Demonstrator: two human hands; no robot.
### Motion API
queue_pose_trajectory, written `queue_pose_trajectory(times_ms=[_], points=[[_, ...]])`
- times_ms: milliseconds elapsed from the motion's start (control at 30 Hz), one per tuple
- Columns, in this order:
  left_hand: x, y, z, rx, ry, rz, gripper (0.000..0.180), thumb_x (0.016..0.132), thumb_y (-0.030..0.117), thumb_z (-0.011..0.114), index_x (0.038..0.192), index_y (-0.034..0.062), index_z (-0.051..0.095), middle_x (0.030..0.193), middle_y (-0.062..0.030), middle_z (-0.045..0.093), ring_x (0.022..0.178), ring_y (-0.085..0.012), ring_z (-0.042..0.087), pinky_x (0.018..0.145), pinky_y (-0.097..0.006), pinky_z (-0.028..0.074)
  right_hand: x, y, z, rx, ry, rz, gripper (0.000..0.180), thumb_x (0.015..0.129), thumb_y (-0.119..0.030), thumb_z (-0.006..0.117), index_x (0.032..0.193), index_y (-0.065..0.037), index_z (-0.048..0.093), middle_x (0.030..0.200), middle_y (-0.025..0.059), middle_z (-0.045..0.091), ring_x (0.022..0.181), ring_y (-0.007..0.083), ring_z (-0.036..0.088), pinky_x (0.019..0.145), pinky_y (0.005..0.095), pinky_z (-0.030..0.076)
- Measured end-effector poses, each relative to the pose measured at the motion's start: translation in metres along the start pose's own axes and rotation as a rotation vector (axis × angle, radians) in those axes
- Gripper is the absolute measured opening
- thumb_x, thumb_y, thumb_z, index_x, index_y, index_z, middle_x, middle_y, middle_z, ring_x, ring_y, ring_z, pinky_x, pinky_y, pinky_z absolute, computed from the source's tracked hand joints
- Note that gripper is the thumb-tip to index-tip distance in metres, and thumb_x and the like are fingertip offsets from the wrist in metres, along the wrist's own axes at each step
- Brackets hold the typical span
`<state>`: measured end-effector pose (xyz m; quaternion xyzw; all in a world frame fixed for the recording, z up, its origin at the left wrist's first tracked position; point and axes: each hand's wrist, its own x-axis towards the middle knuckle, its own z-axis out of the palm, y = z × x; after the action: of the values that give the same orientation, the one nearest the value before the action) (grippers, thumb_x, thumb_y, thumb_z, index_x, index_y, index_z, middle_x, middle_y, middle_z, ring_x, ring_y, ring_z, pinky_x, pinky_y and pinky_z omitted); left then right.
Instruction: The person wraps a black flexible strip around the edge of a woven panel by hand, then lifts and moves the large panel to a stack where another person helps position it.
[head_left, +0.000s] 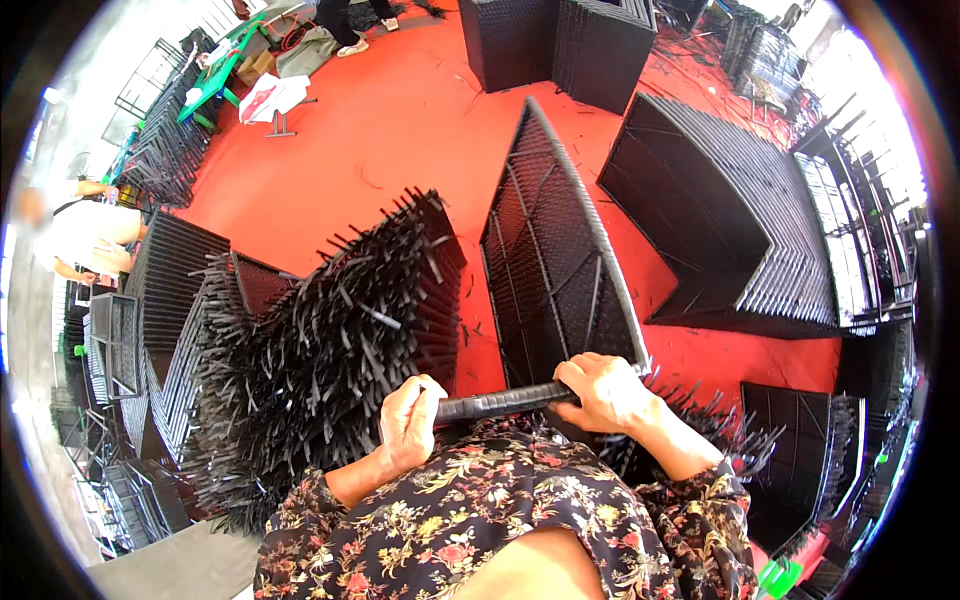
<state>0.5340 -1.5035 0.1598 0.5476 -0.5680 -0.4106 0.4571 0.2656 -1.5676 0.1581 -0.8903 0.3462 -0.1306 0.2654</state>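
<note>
In front of my body stands a black woven panel on a bent frame, with diagonal bars across one face. Its near top edge is wrapped in black strip and runs across just above my lap. My left hand is closed on the left end of that edge. Nearer the corner, my right hand grips the same edge, fingers curled over it. Close by on the left, a stack of woven panels bristles with loose black strip ends. My body hides the lower part of the held panel.
Stacked black panels stand at the right and at the far side on the red floor. More panels with loose strips lie near right. At the left, another person stands beside stacked frames; a green table is behind.
</note>
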Motion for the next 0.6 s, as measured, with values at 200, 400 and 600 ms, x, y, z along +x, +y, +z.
queue_pose_trajectory(times_ms=[200, 400, 600], points=[[0.081, 0.019, 0.054, 0.021, 0.09, -0.094, 0.019, 0.092, 0.005, 0.041, 0.078, -0.0012, 0.054, 0.072, -0.0034, 0.052, 0.065, -0.0073, 0.043, 0.06, -0.021, 0.035, 0.041, 0.098, -0.042, 0.063, 0.021, -0.06, 0.032, 0.066, -0.026, 0.071, 0.084, -0.005, 0.054, 0.074, 0.0109, 0.057, 0.073, 0.0299, 0.059, 0.065, 0.0389, 0.049], [0.171, 0.025, 0.068, 0.138, 0.219, -0.067, 0.024, 0.091, 0.012, 0.042, 0.074, -0.0015, 0.054, 0.071, -0.0028, 0.052, 0.065, -0.0086, 0.045, 0.06, -0.023, 0.036, 0.1, 0.158, -0.094, 0.039, 0.034, -0.159, 0.034, 0.069, -0.031, 0.069, 0.084, -0.005, 0.052, 0.074, 0.0105, 0.058, 0.072, 0.0304, 0.06, 0.064, 0.0402, 0.049], [0.267, 0.001, 0.04, 0.443, 0.028, 0.207, 0.02, 0.087, 0.004, 0.037, 0.08, -0.0043, 0.053, 0.075, -0.0132, 0.054, 0.067, -0.0219, 0.053, 0.063, -0.032, 0.043, 0.187, 0.214, -0.13, -0.059, 0.023, -0.237, 0.033, 0.067, -0.029, 0.07, 0.076, -0.003, 0.051, 0.072, 0.0145, 0.056, 0.072, 0.0343, 0.059, 0.064, 0.0422, 0.048]])
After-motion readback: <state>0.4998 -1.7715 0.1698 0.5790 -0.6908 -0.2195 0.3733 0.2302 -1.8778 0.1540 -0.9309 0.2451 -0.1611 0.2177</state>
